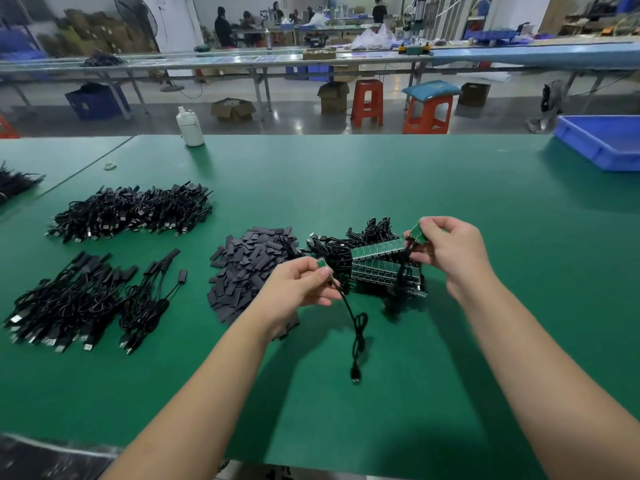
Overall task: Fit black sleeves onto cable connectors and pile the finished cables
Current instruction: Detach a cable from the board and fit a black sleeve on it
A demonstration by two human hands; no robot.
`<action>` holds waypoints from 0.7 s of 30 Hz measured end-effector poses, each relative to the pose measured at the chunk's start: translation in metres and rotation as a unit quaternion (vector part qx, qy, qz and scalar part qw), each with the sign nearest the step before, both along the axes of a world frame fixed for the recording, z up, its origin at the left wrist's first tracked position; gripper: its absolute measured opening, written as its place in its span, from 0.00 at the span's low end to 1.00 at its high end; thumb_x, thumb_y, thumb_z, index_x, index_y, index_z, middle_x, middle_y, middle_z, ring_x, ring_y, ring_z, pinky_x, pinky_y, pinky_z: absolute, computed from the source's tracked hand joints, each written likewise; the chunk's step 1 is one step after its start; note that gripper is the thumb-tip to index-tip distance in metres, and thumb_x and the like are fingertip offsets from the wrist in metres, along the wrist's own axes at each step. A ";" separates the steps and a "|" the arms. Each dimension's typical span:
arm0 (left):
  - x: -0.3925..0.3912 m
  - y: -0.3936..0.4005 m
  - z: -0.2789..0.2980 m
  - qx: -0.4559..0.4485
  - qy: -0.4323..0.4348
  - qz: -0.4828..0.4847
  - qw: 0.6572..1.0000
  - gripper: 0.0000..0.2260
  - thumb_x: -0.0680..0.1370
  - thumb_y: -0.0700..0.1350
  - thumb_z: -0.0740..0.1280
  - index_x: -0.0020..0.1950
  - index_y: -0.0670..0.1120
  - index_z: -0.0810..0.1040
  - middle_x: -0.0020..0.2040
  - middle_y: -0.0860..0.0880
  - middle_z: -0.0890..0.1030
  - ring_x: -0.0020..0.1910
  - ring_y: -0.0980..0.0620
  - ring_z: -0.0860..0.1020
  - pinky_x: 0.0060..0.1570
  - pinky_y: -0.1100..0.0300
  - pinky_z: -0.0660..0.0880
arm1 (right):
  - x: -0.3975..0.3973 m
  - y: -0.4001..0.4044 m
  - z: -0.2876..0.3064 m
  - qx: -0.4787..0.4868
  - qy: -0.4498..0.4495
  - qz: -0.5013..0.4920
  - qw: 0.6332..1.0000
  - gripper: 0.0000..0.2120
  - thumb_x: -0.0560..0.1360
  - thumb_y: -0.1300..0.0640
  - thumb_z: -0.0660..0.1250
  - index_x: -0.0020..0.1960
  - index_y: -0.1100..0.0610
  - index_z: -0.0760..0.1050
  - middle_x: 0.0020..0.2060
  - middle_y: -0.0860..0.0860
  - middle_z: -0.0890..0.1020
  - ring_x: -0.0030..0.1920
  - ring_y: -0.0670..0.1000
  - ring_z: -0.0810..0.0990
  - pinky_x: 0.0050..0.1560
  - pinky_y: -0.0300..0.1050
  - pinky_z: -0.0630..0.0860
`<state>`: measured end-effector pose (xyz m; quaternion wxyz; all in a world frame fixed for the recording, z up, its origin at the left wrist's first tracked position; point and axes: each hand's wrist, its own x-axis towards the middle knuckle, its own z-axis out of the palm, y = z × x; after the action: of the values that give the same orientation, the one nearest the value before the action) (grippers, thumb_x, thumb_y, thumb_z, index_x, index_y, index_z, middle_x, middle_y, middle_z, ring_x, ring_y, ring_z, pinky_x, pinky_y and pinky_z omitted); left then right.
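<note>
Left hand (pixel 300 285) fingers curled, thumb and forefinger pinching a small green board connector (pixel 321 263) at the top of one black cable (pixel 356 332); cable hangs from the pinch, loops, plug end resting on the green mat (pixel 450 188). Right hand (pixel 450 252) fingers curled, pinching the end piece of a green PCB strip (pixel 417 233) lifted off the unsleeved cable stack (pixel 384 268) beneath it. Whether that piece is already snapped free: cannot tell.

Sleeve pile (pixel 254 268), flat black sleeves, just left of the left hand, partly under the wrist. Finished piles well left: near pile (pixel 79 303), far pile (pixel 135 211). White bottle (pixel 189 126) at far edge, blue bin (pixel 602 140) far right.

Risks, as judged: neither hand is free for a sleeve, so the right must drop its strip first. Dangling loop could snag the stack's cables and drag them. Left wrist may scatter sleeves. Pinch on the small board is shallow, so it could slip while a sleeve is pushed on.
</note>
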<state>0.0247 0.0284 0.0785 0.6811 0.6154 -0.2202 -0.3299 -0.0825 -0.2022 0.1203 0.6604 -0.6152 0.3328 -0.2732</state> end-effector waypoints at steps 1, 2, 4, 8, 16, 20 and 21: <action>0.004 0.003 0.000 0.000 0.002 0.011 1.000 0.05 0.80 0.40 0.67 0.45 0.41 0.74 0.43 0.41 0.84 0.41 0.45 0.85 0.36 0.60 0.80 | 0.001 -0.001 0.001 -0.020 0.018 0.005 1.000 0.02 0.80 0.57 0.68 0.50 0.56 0.76 0.53 0.58 0.82 0.43 0.55 0.86 0.34 0.39 0.81; 0.008 0.006 0.001 0.001 0.002 0.022 1.000 0.06 0.80 0.40 0.67 0.45 0.41 0.74 0.42 0.41 0.84 0.42 0.45 0.85 0.35 0.61 0.79 | 0.003 -0.002 0.001 -0.039 0.040 0.007 0.998 0.02 0.80 0.57 0.68 0.48 0.55 0.76 0.52 0.57 0.81 0.41 0.54 0.86 0.32 0.39 0.81; 0.013 0.008 0.002 0.004 -0.006 0.041 0.999 0.06 0.80 0.41 0.67 0.44 0.42 0.74 0.42 0.41 0.84 0.43 0.45 0.85 0.36 0.58 0.78 | 0.007 -0.003 -0.002 -0.087 0.092 0.007 0.992 0.03 0.80 0.56 0.68 0.48 0.55 0.77 0.52 0.55 0.81 0.37 0.54 0.85 0.37 0.47 0.84; 0.015 0.009 0.004 0.005 -0.011 0.051 0.999 0.08 0.80 0.41 0.68 0.42 0.43 0.73 0.40 0.43 0.83 0.45 0.43 0.85 0.38 0.55 0.75 | 0.013 0.000 -0.017 -0.169 0.147 0.052 0.973 0.03 0.80 0.57 0.68 0.51 0.55 0.79 0.48 0.50 0.81 0.38 0.53 0.85 0.42 0.47 0.84; 0.007 0.004 0.013 0.014 -0.049 0.031 0.998 0.05 0.79 0.37 0.67 0.45 0.41 0.72 0.37 0.45 0.82 0.42 0.43 0.85 0.34 0.59 0.79 | 0.012 0.020 -0.035 -0.523 0.146 0.023 0.839 0.11 0.80 0.56 0.65 0.61 0.54 0.79 0.59 0.49 0.81 0.61 0.50 0.76 0.61 0.46 0.71; 0.007 -0.003 0.019 0.016 -0.061 0.026 0.998 0.05 0.79 0.37 0.67 0.48 0.39 0.72 0.37 0.36 0.78 0.40 0.44 0.84 0.34 0.59 0.78 | 0.020 0.071 -0.035 -0.170 0.072 0.285 0.940 0.17 0.84 0.43 0.54 0.57 0.48 0.80 0.50 0.43 0.85 0.52 0.43 0.83 0.55 0.39 0.78; 0.007 -0.005 0.019 0.025 -0.073 0.038 0.996 0.05 0.79 0.37 0.68 0.49 0.37 0.73 0.40 0.33 0.79 0.39 0.44 0.83 0.35 0.59 0.76 | 0.023 0.082 -0.040 -0.086 0.055 0.308 0.946 0.18 0.84 0.43 0.54 0.55 0.49 0.80 0.46 0.45 0.86 0.47 0.45 0.85 0.52 0.40 0.80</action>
<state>0.0315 0.0238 0.0972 0.6600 0.6625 -0.2370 -0.2632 -0.0591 -0.1204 0.0803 0.6376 -0.7562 0.1383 -0.0492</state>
